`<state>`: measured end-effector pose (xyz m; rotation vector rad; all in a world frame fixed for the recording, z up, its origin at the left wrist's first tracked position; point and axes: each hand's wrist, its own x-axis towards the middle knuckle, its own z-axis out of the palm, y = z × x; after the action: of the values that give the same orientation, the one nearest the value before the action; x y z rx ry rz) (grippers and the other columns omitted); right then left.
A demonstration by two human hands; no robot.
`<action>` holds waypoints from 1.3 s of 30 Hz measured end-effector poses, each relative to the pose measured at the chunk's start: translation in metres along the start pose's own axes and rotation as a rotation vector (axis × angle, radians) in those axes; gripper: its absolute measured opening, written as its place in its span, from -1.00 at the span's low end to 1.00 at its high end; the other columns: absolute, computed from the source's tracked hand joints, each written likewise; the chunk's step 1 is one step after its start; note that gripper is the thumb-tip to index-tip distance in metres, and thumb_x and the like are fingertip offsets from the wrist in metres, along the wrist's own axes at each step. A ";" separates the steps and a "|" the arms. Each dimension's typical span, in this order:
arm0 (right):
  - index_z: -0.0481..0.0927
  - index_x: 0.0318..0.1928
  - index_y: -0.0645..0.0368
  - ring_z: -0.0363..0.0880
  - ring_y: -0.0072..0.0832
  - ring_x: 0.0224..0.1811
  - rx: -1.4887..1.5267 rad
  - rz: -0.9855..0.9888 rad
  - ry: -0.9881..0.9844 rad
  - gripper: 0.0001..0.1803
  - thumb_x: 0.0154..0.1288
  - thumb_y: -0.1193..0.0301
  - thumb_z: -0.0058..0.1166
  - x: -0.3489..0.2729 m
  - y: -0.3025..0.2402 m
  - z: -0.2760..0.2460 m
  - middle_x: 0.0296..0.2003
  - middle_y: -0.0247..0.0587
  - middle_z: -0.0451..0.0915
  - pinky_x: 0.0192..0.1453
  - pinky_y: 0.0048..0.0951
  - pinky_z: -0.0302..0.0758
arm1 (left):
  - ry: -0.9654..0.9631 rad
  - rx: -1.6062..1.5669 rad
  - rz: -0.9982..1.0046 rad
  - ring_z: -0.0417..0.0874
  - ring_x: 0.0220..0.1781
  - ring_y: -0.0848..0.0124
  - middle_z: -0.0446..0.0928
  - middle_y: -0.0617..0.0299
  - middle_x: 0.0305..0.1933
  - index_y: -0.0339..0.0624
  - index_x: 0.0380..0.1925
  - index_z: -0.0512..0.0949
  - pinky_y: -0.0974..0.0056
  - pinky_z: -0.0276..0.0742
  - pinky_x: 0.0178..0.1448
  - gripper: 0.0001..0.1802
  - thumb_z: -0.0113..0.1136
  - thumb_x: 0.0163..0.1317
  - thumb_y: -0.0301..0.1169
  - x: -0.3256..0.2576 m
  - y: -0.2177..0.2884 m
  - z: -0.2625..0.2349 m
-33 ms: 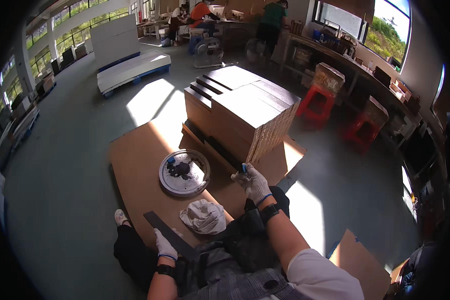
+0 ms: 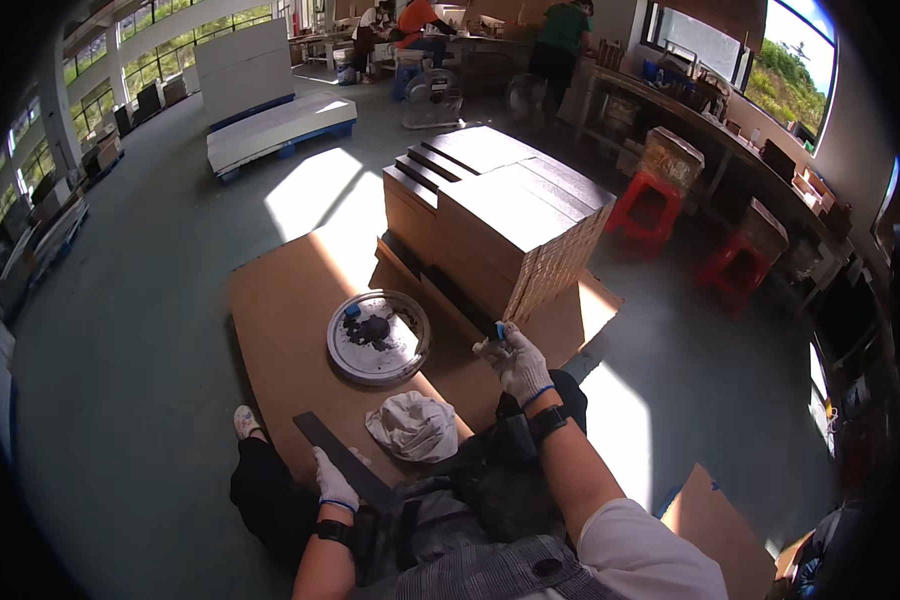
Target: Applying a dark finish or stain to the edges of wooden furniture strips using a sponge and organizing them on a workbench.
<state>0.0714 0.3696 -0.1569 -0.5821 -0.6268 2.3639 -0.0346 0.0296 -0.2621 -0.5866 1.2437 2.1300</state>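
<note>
A dark strip (image 2: 345, 458) is gripped by the gloved left hand (image 2: 334, 481) across the lap; a small blue object (image 2: 499, 330) is pinched in the raised right hand (image 2: 518, 362), beside stacked boards (image 2: 515, 225); a round tray (image 2: 379, 338) and white cloth (image 2: 413, 425) lie on cardboard (image 2: 280, 330).

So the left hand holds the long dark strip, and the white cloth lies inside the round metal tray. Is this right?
Not quite. In the head view the white cloth lies on the cardboard sheet, beside the round metal tray and apart from it, not inside. The left hand does hold the long dark strip.
</note>
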 end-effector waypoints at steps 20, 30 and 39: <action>0.45 -0.14 0.19 0.61 -0.20 -0.30 -0.032 -0.032 -0.065 -0.83 0.38 0.39 -0.15 -0.004 -0.008 -0.008 -0.35 -0.12 0.53 0.06 -0.05 0.54 | -0.022 0.047 -0.050 0.55 -0.48 0.15 0.50 0.11 -0.53 -0.24 -0.35 0.47 0.12 0.54 -0.34 -0.22 -0.36 0.26 0.32 -0.003 0.006 0.012; 0.47 -0.09 0.25 0.62 -0.24 -0.38 0.026 -0.036 -0.036 -0.81 0.34 0.43 -0.03 0.005 0.004 0.001 -0.32 -0.20 0.51 -0.05 -0.08 0.62 | -0.043 0.000 -0.065 0.53 -0.48 0.12 0.49 0.08 -0.49 -0.16 -0.35 0.44 0.08 0.55 -0.35 -0.29 -0.40 0.29 0.29 0.012 0.014 0.005; 0.46 -0.11 0.22 0.61 -0.26 -0.33 0.008 -0.040 -0.058 -0.82 0.35 0.41 -0.03 0.007 0.011 0.003 -0.36 -0.24 0.50 0.06 -0.06 0.56 | -0.020 -0.025 -0.041 0.50 -0.48 0.13 0.48 0.07 -0.48 -0.19 -0.35 0.43 0.06 0.54 -0.31 -0.29 -0.35 0.28 0.30 0.017 0.015 0.003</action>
<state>0.0604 0.3659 -0.1625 -0.4949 -0.6479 2.3521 -0.0572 0.0314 -0.2623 -0.5949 1.1855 2.1155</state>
